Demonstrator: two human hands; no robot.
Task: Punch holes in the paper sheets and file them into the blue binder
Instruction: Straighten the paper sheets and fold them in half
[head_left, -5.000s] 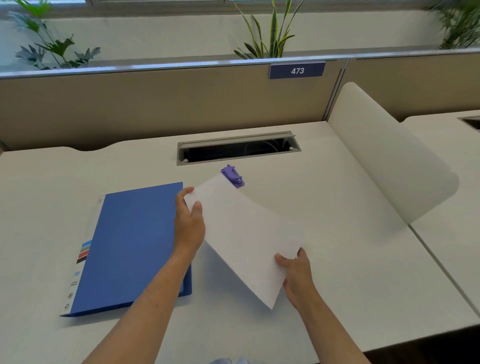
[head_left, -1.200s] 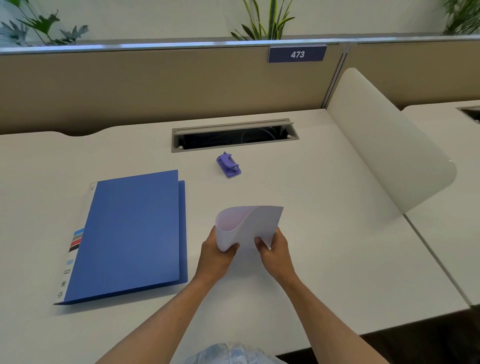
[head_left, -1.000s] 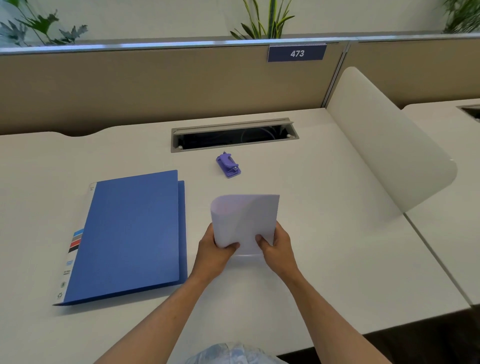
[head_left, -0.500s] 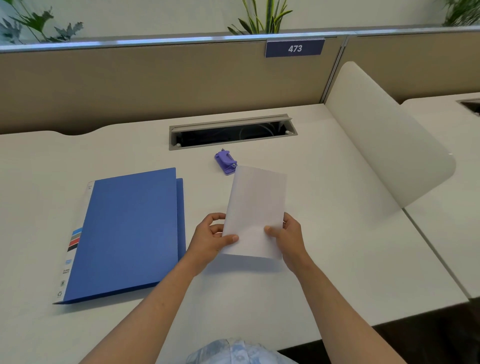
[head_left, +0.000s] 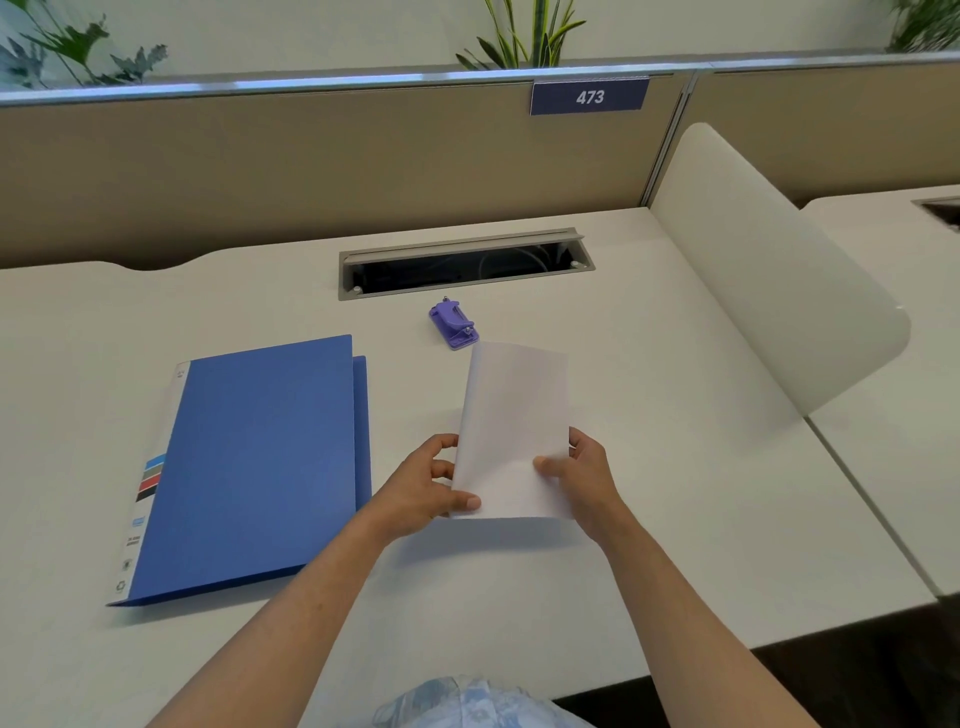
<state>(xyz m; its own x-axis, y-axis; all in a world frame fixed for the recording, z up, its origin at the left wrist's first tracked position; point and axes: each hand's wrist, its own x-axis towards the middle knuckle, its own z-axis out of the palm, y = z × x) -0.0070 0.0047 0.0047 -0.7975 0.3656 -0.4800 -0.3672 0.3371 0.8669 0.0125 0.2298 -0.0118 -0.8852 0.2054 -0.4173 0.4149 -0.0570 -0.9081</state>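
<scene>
step: fold paper (head_left: 514, 415) in half | left hand (head_left: 423, 491), right hand (head_left: 584, 475) both pinch its near end | tip: align edges; crease lightly; then centre on purple punch (head_left: 453, 325); blue binder (head_left: 254, 462) closed

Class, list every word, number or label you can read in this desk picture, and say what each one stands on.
"473": white digits on the dark blue number plate, fixed to the top of the beige partition.
Small print and logos on the white spine strip of the blue binder: too small to read.
The folded paper, held by both hands: no text visible.
The purple hole punch: none visible.
</scene>
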